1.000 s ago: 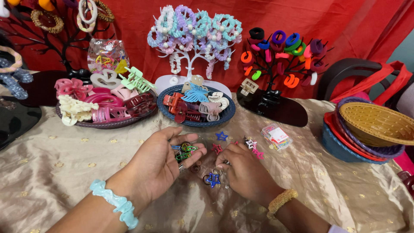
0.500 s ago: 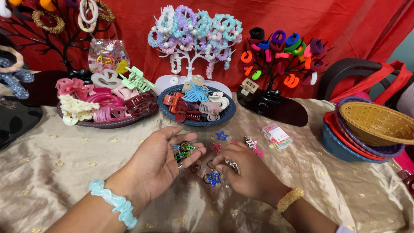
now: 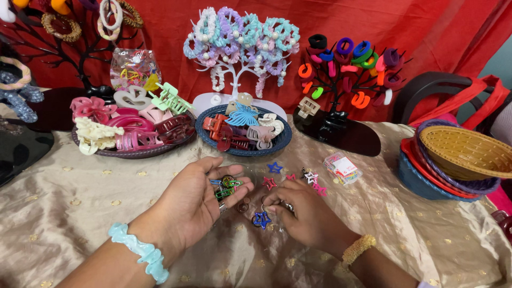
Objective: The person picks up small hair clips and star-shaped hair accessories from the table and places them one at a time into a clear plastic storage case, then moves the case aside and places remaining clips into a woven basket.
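Observation:
My left hand point(image 3: 192, 205) lies palm up over the gold cloth and cups a small bunch of coloured hair clips point(image 3: 226, 186), green, blue and red. My right hand point(image 3: 306, 213) is palm down beside it, its fingertips pinching at small clips on the cloth, right by a blue star clip point(image 3: 261, 218). More star clips lie just beyond: a blue one point(image 3: 274, 167), a red one point(image 3: 269, 183), a white one point(image 3: 311, 177) and a pink one point(image 3: 320, 189). What exactly the right fingers grip is hidden.
A blue dish of claw clips point(image 3: 242, 130) and a wider tray of pink and cream claw clips point(image 3: 128, 133) stand behind. Tree stands hold scrunchies point(image 3: 240, 37) and bright hair ties point(image 3: 346, 64). Stacked baskets point(image 3: 458, 160) sit at the right; a small packet point(image 3: 342, 168) lies near.
My right hand has slid slightly toward me and left, uncovering the white and pink star clips. The blue star clip shifted a little. My left hand has held still.

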